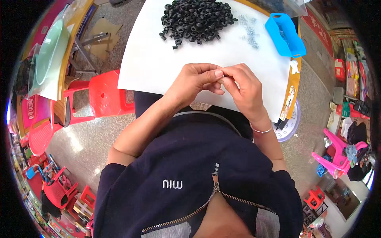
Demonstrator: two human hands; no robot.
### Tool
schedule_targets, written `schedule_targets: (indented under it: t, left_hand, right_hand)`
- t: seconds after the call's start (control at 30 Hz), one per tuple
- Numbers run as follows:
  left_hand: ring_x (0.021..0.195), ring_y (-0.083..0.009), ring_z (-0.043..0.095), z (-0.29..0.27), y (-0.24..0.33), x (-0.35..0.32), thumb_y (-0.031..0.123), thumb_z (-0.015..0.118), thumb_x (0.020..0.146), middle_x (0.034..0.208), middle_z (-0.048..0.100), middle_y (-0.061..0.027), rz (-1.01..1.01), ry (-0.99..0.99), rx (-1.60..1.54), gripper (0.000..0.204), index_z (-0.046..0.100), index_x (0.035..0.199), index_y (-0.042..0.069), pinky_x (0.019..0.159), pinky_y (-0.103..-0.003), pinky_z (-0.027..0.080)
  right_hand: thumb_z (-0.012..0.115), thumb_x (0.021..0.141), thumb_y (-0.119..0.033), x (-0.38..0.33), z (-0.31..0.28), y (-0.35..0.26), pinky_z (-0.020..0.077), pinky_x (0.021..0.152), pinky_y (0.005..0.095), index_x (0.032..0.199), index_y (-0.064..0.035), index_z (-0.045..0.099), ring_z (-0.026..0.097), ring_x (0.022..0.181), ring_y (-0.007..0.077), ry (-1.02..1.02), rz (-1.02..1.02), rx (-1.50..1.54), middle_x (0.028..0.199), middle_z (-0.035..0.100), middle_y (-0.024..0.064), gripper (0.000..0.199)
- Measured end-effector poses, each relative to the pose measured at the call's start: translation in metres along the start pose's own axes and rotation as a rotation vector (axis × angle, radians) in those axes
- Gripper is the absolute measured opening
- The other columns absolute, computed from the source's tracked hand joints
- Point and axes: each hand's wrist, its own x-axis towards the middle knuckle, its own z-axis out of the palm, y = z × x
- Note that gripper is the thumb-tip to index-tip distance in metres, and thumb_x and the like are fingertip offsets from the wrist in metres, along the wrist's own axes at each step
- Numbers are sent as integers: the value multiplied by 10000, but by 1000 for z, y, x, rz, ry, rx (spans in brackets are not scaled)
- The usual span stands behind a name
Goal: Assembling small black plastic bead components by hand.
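Observation:
My left hand (194,81) and my right hand (247,88) meet above the near edge of a white-covered table (147,51). Both are closed, thumbs and fingertips pinched together. Whatever sits between the fingertips is too small and too covered to make out. Beyond them, at the far side, lies a heap of small black ring-shaped parts (196,20), with a few loose ones at its near edge. A scatter of tiny grey pieces (250,31) lies to the right of the heap. Further right stands a blue plastic basket (295,47) with small bits inside.
A red plastic stool (105,93) stands left of the table, near a red chair (41,137). Another table at the far left bears a pale green basin (49,51). A whitish round basin (291,127) shows beneath the table's right corner. A pink chair (337,156) is further right.

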Motion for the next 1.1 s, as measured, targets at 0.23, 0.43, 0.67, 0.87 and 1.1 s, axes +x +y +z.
schedule_targets:
  t: [0.23,0.43,0.67,0.87,1.1]
  left_hand:
    - [705,-116,553,17,-3,2,181,521,942,848,587,-55,81,21,-89,254,590,1035,-45,655,-256,500]
    - [698,-79,498,30,-4,0,188,454,963,787,558,-5,119,91,83,246,589,967,-18,619,-230,430]
    - [647,-69,459,38,-2,-5,205,451,963,756,537,9,107,134,88,245,587,944,2,572,-221,391]
    - [587,-69,404,19,13,2,321,491,954,709,479,24,75,40,-150,296,578,950,38,536,-218,349]
    - [651,-95,448,1,9,21,386,460,956,870,552,-36,75,33,-144,436,542,1129,-6,557,-238,402]
  right_hand:
    - [480,948,-205,9,22,-8,460,697,266,1006,26,600,576,796,190,316,261,502,931,601,121,267]
    - [437,966,-240,16,46,-12,455,716,300,919,34,603,578,789,205,353,330,534,899,607,129,323]
    - [462,947,-198,16,48,-8,463,721,309,902,38,596,586,795,215,415,151,390,897,604,131,275]
    - [536,901,-146,18,23,-9,467,786,316,966,28,612,575,870,213,212,207,630,1025,574,124,201]
    - [567,866,-74,53,-20,30,455,780,272,1009,-10,624,565,884,162,292,133,340,967,584,77,166]
